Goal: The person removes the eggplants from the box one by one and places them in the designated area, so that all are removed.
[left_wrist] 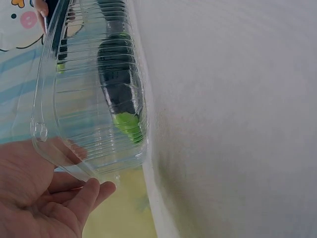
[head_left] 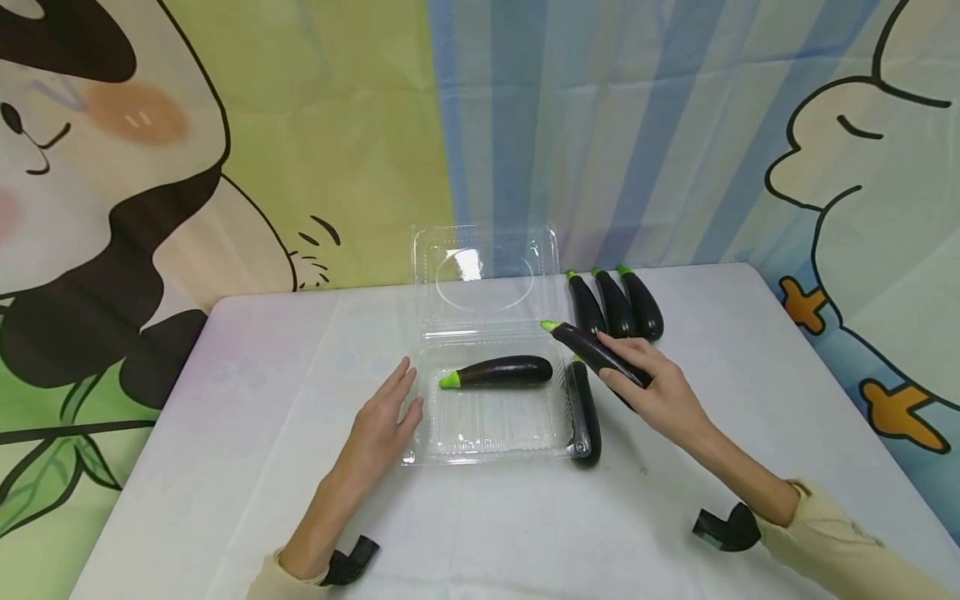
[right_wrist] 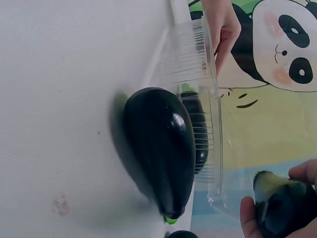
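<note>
Loading looks underway: your right hand (head_left: 660, 387) has its fingers wrapped round an eggplant (head_left: 592, 350), raised just right of the box (head_left: 487, 433), green tip toward the lid. Your left hand (head_left: 386, 417) rests flat, fingers straight and together, against the box's left rim. One fruit (head_left: 498, 372) already lies inside, at the back. Next, I judge, you must swing the held one over the right wall and lay it in front. Another eggplant (head_left: 585, 412) lies against that wall, in your path. Three more (head_left: 617, 304) sit behind the box's right.
</note>
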`<state>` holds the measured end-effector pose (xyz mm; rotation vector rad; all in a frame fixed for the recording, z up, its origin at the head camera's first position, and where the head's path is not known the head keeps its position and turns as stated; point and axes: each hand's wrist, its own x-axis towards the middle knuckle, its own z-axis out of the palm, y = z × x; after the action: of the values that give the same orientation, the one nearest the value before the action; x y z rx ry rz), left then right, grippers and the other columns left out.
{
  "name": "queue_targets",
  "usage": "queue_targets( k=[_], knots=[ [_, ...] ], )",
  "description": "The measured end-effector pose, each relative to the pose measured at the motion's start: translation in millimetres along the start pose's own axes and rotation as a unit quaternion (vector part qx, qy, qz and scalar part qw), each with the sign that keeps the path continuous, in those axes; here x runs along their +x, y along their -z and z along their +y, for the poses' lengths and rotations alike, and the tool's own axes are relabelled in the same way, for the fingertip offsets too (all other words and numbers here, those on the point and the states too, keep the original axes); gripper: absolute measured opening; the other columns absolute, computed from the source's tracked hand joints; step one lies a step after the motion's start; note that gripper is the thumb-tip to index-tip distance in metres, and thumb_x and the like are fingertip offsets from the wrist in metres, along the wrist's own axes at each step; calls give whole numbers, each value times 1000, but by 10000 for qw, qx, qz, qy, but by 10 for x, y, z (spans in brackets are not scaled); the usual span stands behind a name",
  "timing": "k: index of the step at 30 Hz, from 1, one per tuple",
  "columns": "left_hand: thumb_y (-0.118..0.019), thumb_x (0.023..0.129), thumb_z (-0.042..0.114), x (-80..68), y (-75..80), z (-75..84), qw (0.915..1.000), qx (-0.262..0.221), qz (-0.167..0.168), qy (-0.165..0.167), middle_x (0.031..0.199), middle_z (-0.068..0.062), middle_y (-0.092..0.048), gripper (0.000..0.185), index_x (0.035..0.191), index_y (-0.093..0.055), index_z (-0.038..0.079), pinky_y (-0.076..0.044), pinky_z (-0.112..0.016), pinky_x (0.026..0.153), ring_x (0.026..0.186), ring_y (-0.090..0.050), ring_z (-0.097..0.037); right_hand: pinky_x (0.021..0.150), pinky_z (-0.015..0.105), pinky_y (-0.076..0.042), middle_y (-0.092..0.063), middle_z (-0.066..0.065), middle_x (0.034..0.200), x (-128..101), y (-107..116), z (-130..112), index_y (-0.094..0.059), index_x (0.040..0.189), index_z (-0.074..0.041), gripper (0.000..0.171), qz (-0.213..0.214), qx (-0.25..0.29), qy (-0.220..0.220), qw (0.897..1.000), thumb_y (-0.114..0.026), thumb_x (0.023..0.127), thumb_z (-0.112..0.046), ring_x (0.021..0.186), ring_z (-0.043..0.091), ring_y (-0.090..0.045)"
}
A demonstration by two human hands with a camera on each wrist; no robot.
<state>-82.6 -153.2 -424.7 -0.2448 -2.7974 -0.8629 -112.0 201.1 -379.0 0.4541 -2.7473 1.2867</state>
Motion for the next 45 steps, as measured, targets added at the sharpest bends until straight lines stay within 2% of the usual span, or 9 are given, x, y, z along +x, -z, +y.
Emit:
queue_targets(
  k=[7, 12, 19, 25, 28, 29, 32, 35, 45],
  knots=[
    [-58, 89, 15, -10, 21, 22, 9998, 26, -102, 179, 146, -11, -38, 49, 133, -45, 0, -43, -41, 101, 130, -44, -27, 63, 21, -50, -40, 6, 136, -84, -26, 105, -32, 142, -33, 48, -3, 417, -173, 9990, -46, 96, -24, 90, 4, -55],
    [-58, 89, 15, 0, 14, 29, 9998, 37, -124, 179, 147, -11, -37, 49, 134, -45, 1, -43, -40, 101, 130, -43, -26, 73, 15, -46, -40, 5, 140, -147, -52, 183, -34, 141, -32, 47, 218, 121, -271, 9993, -45, 97, -25, 101, 2, -47],
    [-57, 89, 15, 6, 3, 34, 9997, 44, -123, 203, 146, -11, -38, 49, 134, -45, 0, -43, -41, 101, 131, -43, -27, 73, 13, -45, -40, 7, 140, -231, -37, 260, -33, 142, -29, 46, 335, 29, -462, 9984, -42, 98, -25, 99, 1, -47],
    [-57, 89, 15, 3, 6, 33, 9997, 48, -132, 188, 146, -11, -37, 49, 134, -45, 1, -42, -40, 101, 130, -43, -26, 70, 19, -50, -38, 11, 139, -318, -32, 340, -26, 146, -23, 47, 205, 244, -620, 9976, -36, 99, -26, 90, 13, -58],
    [-57, 89, 15, 2, 7, 33, 9997, 32, -135, 189, 147, -11, -37, 49, 134, -45, 1, -43, -40, 101, 130, -43, -26, 70, 19, -49, -39, 11, 137, -357, -34, 382, -23, 146, -22, 48, 102, 221, -699, 9973, -34, 100, -28, 92, 18, -58],
    [-58, 89, 15, 1, 8, 35, 9997, 26, -131, 186, 147, -11, -37, 49, 134, -45, 0, -43, -40, 101, 130, -43, -26, 73, 20, -48, -39, 11, 138, -367, -36, 397, -23, 146, -24, 48, 79, 165, -719, 9972, -34, 100, -29, 97, 19, -57],
    [-58, 88, 14, -1, 4, 31, 9998, 19, -121, 180, 147, -11, -37, 49, 134, -45, 0, -43, -40, 101, 130, -43, -26, 85, 33, -44, -36, 12, 142, -378, -46, 428, -24, 146, -24, 47, 43, 94, -692, 9975, -34, 100, -27, 115, 26, -49],
    [-58, 89, 14, -3, 0, 26, 9998, 37, -111, 171, 146, -11, -37, 49, 134, -45, 0, -43, -40, 100, 130, -43, -27, 95, 46, -34, -30, 14, 147, -386, -66, 459, -24, 146, -24, 47, 2, 50, -662, 9978, -33, 100, -25, 131, 33, -32],
    [-57, 89, 16, 0, 3, 9, 9999, -13, -94, 117, 146, -11, -37, 49, 134, -44, 0, -42, -42, 101, 130, -43, -27, 100, 59, -30, -28, 23, 144, -424, -164, 551, -23, 146, -10, 48, -72, -9, -767, 9970, -31, 101, -24, 132, 41, -29]
  ],
)
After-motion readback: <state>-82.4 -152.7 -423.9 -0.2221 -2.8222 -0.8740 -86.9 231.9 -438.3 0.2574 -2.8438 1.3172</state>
